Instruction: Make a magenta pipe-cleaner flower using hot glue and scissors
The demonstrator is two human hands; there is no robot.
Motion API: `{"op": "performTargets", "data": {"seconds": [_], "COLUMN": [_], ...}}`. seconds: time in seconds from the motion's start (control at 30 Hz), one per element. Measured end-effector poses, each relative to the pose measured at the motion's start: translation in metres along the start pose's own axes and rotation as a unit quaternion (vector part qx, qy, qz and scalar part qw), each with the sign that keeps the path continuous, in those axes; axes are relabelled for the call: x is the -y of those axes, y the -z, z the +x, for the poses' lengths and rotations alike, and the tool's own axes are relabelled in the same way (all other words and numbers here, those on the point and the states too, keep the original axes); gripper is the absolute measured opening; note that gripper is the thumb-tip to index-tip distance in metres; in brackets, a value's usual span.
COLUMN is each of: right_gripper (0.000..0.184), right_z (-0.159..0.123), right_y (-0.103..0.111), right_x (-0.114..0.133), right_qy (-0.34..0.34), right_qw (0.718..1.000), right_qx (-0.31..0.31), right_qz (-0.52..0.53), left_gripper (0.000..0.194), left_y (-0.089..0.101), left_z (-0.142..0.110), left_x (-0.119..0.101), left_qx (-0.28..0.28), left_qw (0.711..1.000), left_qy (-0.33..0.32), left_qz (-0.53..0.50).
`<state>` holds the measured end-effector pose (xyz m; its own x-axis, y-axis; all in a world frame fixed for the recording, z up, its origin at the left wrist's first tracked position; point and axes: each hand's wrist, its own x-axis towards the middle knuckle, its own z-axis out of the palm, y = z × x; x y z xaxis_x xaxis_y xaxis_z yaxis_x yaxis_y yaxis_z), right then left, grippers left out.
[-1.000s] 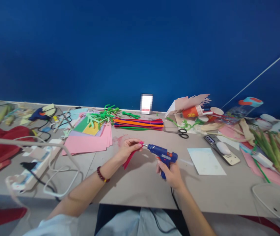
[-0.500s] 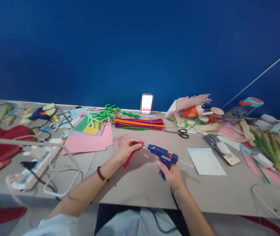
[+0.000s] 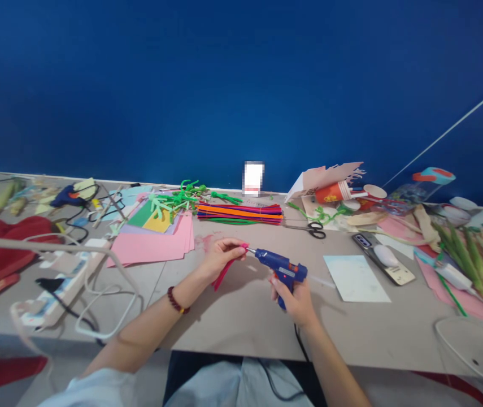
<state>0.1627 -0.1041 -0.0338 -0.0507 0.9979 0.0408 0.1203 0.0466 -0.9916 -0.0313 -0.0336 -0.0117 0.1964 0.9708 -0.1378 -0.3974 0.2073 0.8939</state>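
My left hand [image 3: 221,257] pinches a red pipe cleaner [image 3: 223,272] near its top, and the rest of it hangs down toward the grey table [image 3: 241,316]. My right hand [image 3: 294,299] is wrapped round the grip of a blue hot glue gun [image 3: 281,267]. The gun's metal nozzle points left and touches the pink tip held in my left fingers. A black cord runs from the gun down over the table's front edge.
Behind my hands lie a bundle of coloured pipe cleaners [image 3: 239,213], black scissors [image 3: 311,229], a stack of coloured paper [image 3: 156,237] and green pipe-cleaner shapes [image 3: 179,199]. A pale card [image 3: 355,278] and a phone [image 3: 382,257] are at right. A power strip [image 3: 61,288] with cables is at left.
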Motion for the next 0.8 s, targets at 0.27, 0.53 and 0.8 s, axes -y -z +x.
{"op": "performTargets", "data": {"seconds": [0.27,0.53,0.8], "right_gripper": [0.038,0.028,0.023], "right_z": [0.001,-0.002,-0.001], "right_y": [0.002,0.0,-0.002], "right_x": [0.007,-0.003,-0.005], "right_qy": [0.034,0.014,0.003], "right_qw": [0.997,0.998,1.0], "right_qx": [0.002,-0.022,-0.029], "right_qz": [-0.069,-0.054,-0.009], "left_gripper": [0.028,0.028,0.028], "left_y": [0.0,0.0,0.001], "left_z": [0.0,-0.001,0.0], "left_x": [0.001,0.0,0.001], "left_qx": [0.002,-0.005,-0.003], "left_qw": [1.0,1.0,1.0], "left_qy": [0.0,-0.004,-0.002], "left_qz": [0.0,0.009,0.01]}}
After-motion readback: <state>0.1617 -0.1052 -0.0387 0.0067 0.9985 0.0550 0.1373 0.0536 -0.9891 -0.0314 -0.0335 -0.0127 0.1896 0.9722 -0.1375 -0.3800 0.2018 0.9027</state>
